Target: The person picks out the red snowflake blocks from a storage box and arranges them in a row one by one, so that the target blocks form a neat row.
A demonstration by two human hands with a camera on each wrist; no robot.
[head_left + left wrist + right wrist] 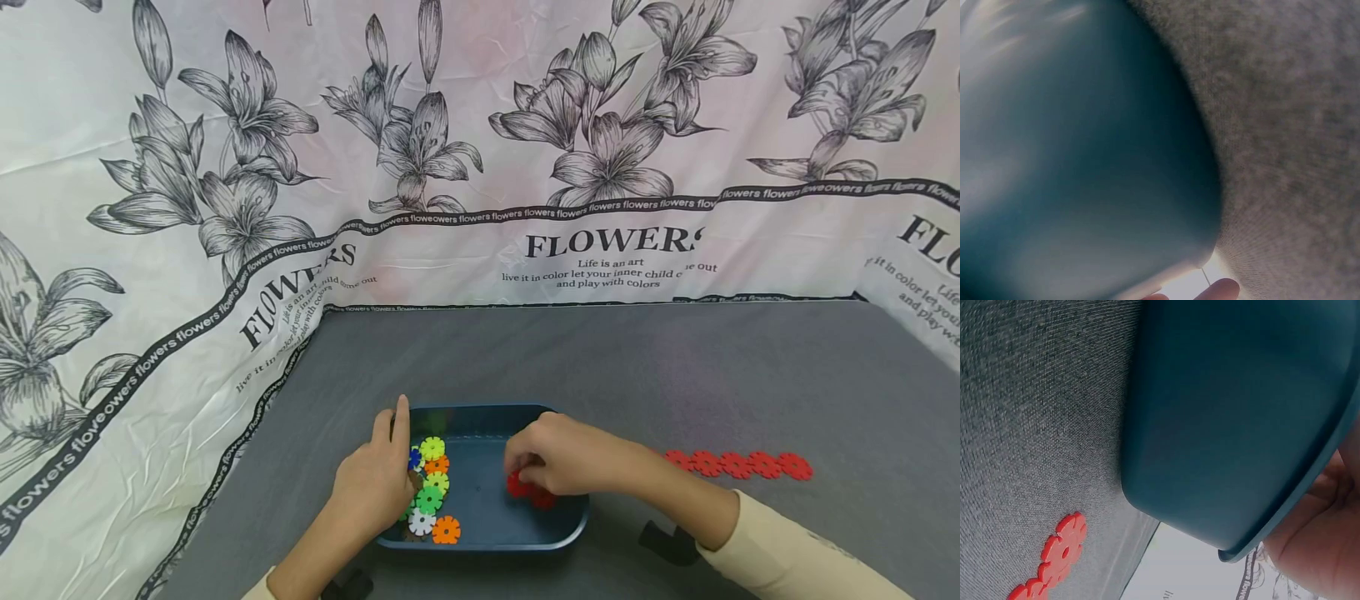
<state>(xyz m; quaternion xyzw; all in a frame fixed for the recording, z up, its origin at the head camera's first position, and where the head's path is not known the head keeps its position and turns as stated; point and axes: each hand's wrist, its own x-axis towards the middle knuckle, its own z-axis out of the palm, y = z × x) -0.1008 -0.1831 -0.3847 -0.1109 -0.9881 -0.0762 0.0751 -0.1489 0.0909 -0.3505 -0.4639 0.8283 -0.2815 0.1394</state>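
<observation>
A dark blue tray [480, 546] stands on the grey cloth, holding flower-shaped plastic discs. My left hand [375, 483] rests over the tray's left rim, index finger straight and pointing away; its thumb is hard to make out. Beside that hand lie mixed discs, including a green disc [430, 500], an orange disc [446, 530] and a white disc [422, 522]. Reaching over the right rim, my right hand [558, 454] has curled fingers and pinches a red disc [516, 485]. Another red disc [543, 498] lies just under it. In the right wrist view the tray wall hides the fingertips.
Right of the tray, a row of joined red discs [735, 465] lies on the cloth, partly behind the right forearm. A white curtain [450, 267] printed with flowers hangs along the back and left. Dark straps [667, 542] show beneath the wrists.
</observation>
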